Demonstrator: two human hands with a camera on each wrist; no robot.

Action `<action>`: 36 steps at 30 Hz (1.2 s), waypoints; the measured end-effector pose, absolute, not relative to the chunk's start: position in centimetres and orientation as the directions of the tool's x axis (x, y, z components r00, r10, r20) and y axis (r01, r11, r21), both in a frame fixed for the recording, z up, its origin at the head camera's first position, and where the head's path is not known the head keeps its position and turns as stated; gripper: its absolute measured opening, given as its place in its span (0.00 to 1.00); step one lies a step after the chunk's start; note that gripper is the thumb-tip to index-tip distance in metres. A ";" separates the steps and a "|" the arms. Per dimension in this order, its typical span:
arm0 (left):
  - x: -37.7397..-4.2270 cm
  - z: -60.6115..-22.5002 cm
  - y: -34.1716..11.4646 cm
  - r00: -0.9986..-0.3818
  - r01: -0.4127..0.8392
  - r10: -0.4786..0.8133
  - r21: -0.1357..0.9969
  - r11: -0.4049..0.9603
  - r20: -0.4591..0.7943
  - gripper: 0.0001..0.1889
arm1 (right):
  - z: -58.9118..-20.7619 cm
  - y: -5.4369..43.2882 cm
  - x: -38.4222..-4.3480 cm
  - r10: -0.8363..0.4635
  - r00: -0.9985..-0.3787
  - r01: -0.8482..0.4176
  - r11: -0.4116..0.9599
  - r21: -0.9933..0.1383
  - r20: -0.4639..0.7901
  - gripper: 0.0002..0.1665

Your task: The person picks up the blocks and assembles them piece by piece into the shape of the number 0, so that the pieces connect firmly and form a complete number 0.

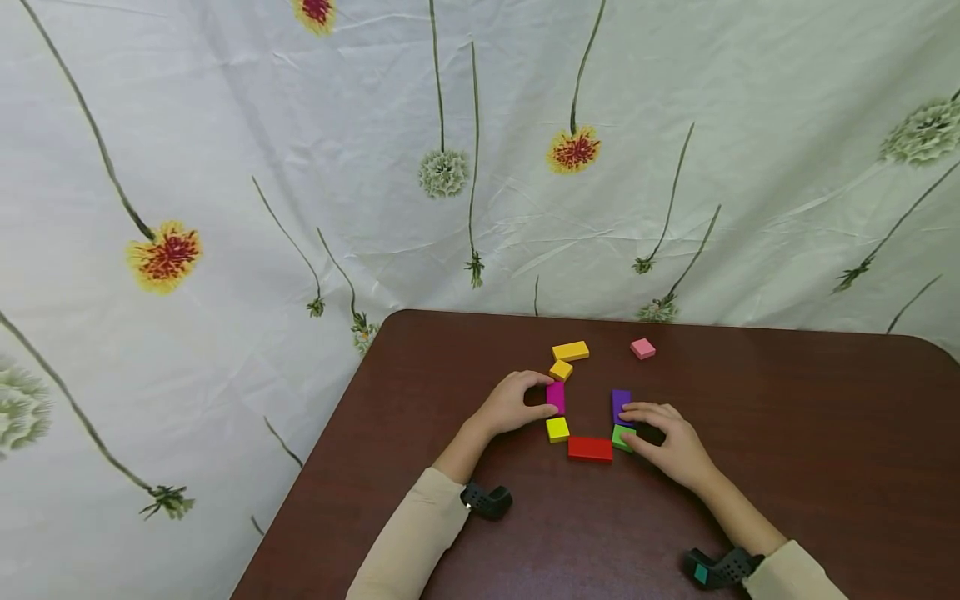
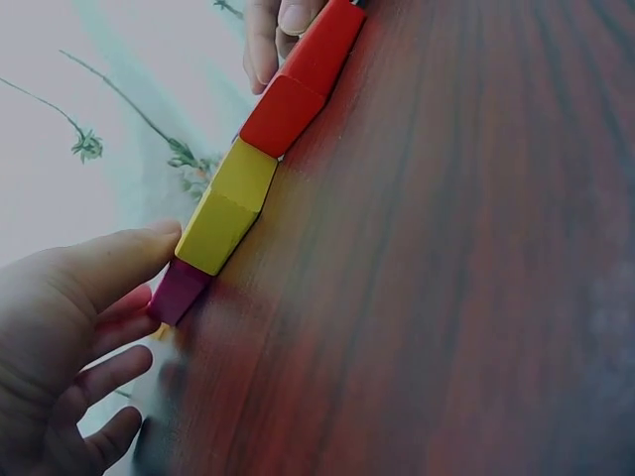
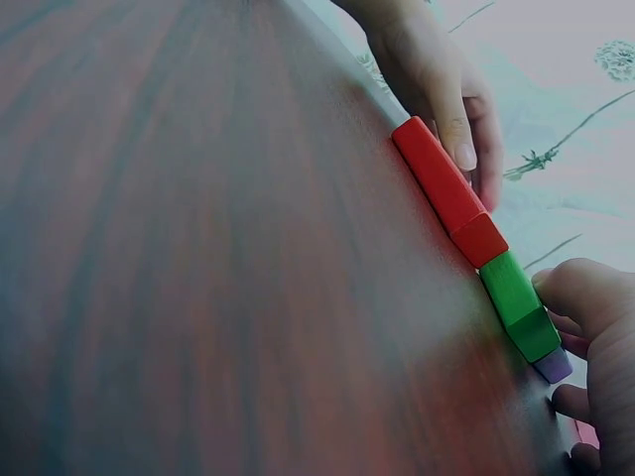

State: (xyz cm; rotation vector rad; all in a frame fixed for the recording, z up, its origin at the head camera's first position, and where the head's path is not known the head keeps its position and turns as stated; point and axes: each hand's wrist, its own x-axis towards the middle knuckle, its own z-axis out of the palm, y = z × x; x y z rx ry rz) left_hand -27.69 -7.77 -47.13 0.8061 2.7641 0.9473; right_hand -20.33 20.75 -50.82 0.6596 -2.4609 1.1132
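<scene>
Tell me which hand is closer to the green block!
Right. The right hand is just beside the green block; the left hand is farther left, by the magenta block.

On the table [image 1: 360,467], blocks [image 1: 558,430] lie behind the front block [image 1: 590,450], left and right.

Left hand [image 2: 50,327] at magenta block [image 2: 181,291]; yellow block [image 2: 226,203] between that and red block [image 2: 303,79]; right hand [image 2: 262,45] beside red; wooden table [image 2: 446,248].

The left wrist view crops the left hand [image 2: 60,322], the right wrist view the right hand [image 3: 610,347]; there, the green block [image 3: 518,305] partly hides the purple block [image 3: 556,368].
</scene>
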 end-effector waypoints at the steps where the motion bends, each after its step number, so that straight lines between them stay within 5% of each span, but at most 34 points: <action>1: -27.6 -47.1 -7.8 -0.852 0.453 0.519 0.595 0.664 0.068 0.27 | -50.8 20.7 -20.3 -0.265 -0.827 -0.548 0.580 -0.603 0.497 0.18; 12: -27.4 -47.2 -7.7 -0.842 0.478 0.533 0.576 0.663 0.085 0.25 | -50.9 20.9 -20.4 -0.265 -0.826 -0.549 0.578 -0.603 0.497 0.18; 23: -25.5 -47.7 -7.3 -0.764 0.640 0.573 0.464 0.613 0.297 0.16 | -50.9 20.8 -20.4 -0.266 -0.815 -0.563 0.577 -0.592 0.515 0.17; 36: -24.1 -48.7 -6.8 -0.763 0.641 0.546 0.512 0.572 0.346 0.14 | -50.8 21.0 -20.5 -0.269 -0.807 -0.572 0.573 -0.587 0.525 0.18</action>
